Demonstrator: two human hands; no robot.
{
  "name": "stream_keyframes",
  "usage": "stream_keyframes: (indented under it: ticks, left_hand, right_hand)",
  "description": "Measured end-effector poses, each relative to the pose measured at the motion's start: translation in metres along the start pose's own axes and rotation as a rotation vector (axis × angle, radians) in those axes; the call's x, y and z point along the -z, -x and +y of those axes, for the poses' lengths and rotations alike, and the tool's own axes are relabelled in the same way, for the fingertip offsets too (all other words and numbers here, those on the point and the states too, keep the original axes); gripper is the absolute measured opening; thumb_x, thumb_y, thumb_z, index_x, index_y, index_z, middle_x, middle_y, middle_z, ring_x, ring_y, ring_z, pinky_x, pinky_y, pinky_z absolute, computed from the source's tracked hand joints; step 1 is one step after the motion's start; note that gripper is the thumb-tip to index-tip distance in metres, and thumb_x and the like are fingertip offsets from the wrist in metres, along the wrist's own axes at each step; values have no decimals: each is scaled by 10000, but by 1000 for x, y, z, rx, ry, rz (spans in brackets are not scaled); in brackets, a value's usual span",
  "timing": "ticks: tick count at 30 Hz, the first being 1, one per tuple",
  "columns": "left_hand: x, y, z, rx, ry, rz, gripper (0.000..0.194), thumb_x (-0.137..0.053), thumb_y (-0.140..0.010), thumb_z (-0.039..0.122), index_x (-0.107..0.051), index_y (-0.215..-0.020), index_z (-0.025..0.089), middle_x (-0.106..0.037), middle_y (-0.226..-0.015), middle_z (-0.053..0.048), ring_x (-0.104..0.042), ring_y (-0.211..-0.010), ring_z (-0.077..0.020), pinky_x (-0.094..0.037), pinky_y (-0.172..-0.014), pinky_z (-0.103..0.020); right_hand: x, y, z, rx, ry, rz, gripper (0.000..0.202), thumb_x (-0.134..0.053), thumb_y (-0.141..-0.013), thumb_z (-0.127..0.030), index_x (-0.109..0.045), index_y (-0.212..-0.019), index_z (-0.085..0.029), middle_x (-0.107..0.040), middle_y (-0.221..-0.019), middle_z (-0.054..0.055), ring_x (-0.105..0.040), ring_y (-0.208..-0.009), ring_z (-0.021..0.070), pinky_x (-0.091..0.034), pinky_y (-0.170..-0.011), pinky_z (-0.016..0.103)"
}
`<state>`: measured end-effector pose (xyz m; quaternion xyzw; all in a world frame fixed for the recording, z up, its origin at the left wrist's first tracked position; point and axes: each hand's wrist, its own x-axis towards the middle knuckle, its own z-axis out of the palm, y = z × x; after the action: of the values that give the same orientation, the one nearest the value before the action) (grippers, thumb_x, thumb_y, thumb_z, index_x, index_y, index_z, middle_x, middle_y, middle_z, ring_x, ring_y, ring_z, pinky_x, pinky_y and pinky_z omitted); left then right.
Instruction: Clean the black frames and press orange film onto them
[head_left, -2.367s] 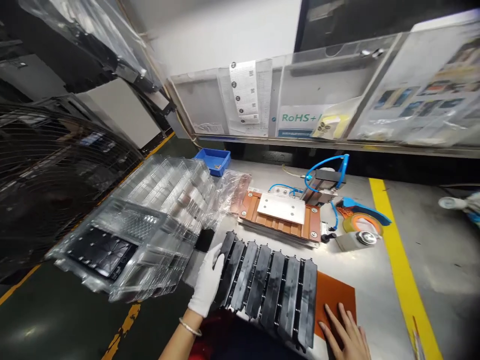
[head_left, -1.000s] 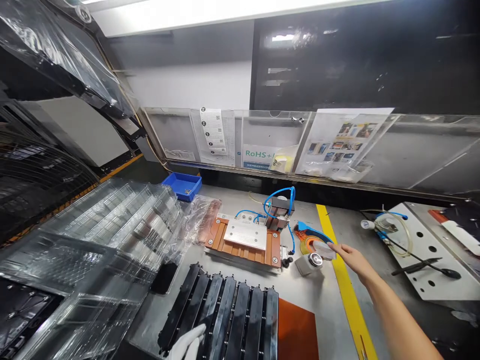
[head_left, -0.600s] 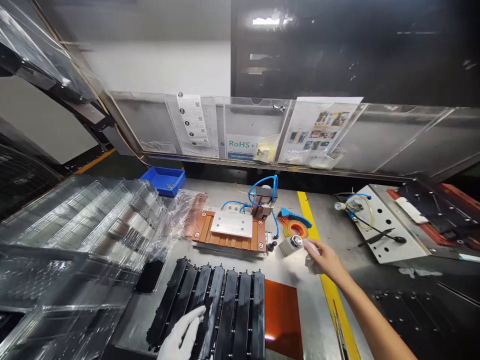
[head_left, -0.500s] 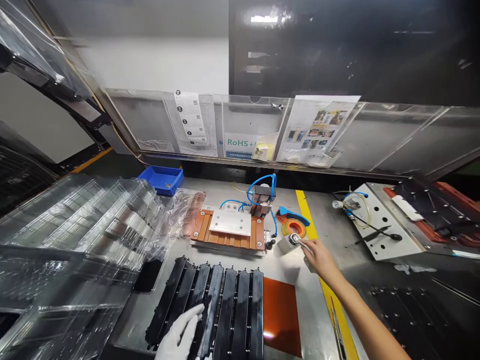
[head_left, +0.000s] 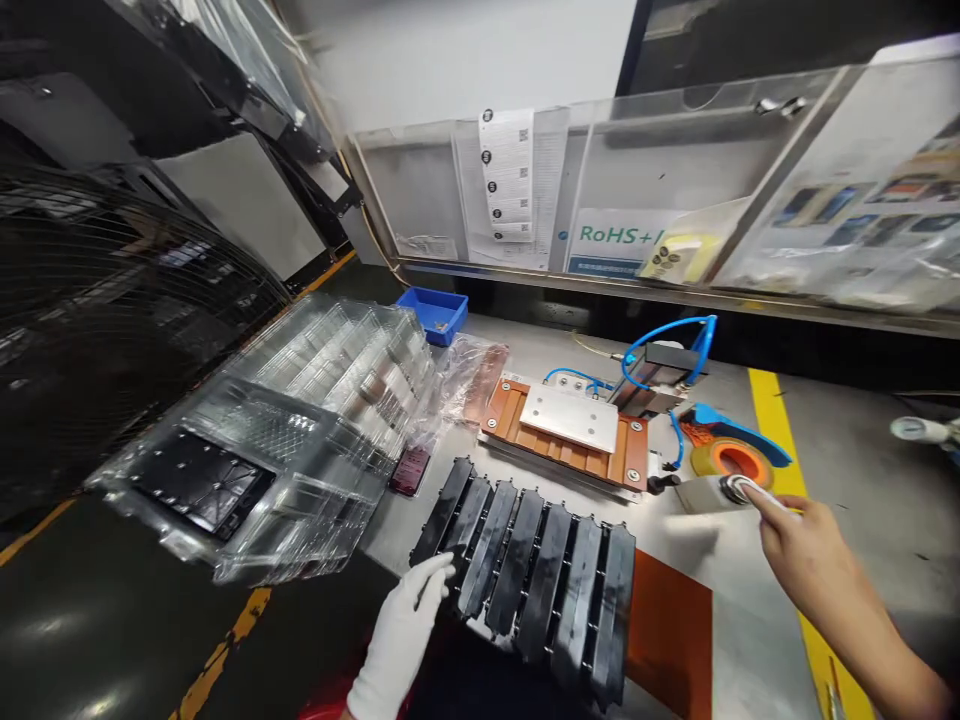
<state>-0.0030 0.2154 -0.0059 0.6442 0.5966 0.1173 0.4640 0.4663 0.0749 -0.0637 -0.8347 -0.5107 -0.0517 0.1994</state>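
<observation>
With our hands apart, we rest the gloved left hand (head_left: 401,630) loosely against the black strips (head_left: 536,580) before it, seemingly to steady them, while our bare right hand (head_left: 814,560) pinches a white wipe (head_left: 766,499) at the top of the bottle (head_left: 701,495) just left of it.

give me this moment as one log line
left hand: gloved, at black strips | right hand: bare, holding white cloth at bottle top | orange sheet: visible beside strips
</observation>
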Motion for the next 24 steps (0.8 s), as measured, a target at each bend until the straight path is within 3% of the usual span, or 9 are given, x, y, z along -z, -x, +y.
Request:
stream_keyframes:
  ticks: [3, 5, 7, 8, 11, 16, 24]
  left_hand:
    - [-6, 8, -2, 48, -69, -78, 388, -409, -932, 410, -695, -1124, 231, -719, -820, -10, -648, -773, -164, -496, -802, -262]
    - [-14, 13, -3, 53, -126, -126, 330, -426, -920, 361, -726, -951, 224, -701, -783, -3, -628, -758, -156, -460, -755, -240]
    - [-23, 15, -4, 54, -224, -164, 317, -435, -912, 330, -686, -762, 210, -656, -700, 11, -588, -685, -140, -406, -662, -235]
    - [-26, 16, -5, 58, -281, -179, 329, -434, -914, 328, -649, -698, 206, -613, -634, 22, -553, -625, -131, -366, -611, -243]
    - [-32, 16, -7, 63, -371, -188, 347, -444, -926, 335, -589, -637, 208, -560, -574, 26, -523, -571, -130, -314, -570, -269]
    - [-32, 16, -5, 80, -364, -190, 386, -459, -957, 432, -601, -682, 202, -611, -635, -3, -586, -629, -154, -417, -626, -283]
    - [-32, 12, -8, 103, -342, -225, 395, -489, -957, 487, -633, -759, 177, -635, -702, 3, -604, -678, -139, -490, -704, -300]
  right_hand:
    - [-7, 19, -59, 145, -80, -25, 422, -404, -883, -329, -675, -1167, -174, -571, -945, 170, -615, -780, 288, -534, -710, 436]
    - [-15, 40, -118, 273, -186, -98, 405, -381, -900, -211, -624, -1222, -237, -575, -960, 124, -627, -697, 212, -557, -656, 354]
    - [-25, 59, -179, 419, -248, -306, 550, -365, -861, -63, -495, -1369, -229, -579, -1105, 148, -643, -720, 190, -563, -625, 309]
    - [-30, 65, -206, 480, -266, -344, 607, -373, -816, -1, -494, -1364, -230, -592, -1098, 131, -652, -760, 189, -568, -661, 298]
    - [-47, 72, -259, 587, -275, -405, 633, -450, -752, 59, -545, -1304, -235, -623, -1048, 86, -650, -787, 184, -569, -718, 284]
    - [-67, 67, -277, 655, -196, -445, 599, -464, -737, 84, -588, -1261, -178, -643, -1015, 107, -634, -728, 198, -575, -679, 319]
    - [-71, 74, -284, 706, -146, -455, 512, -487, -795, 55, -591, -1260, -132, -648, -997, 129, -642, -746, 216, -569, -674, 327]
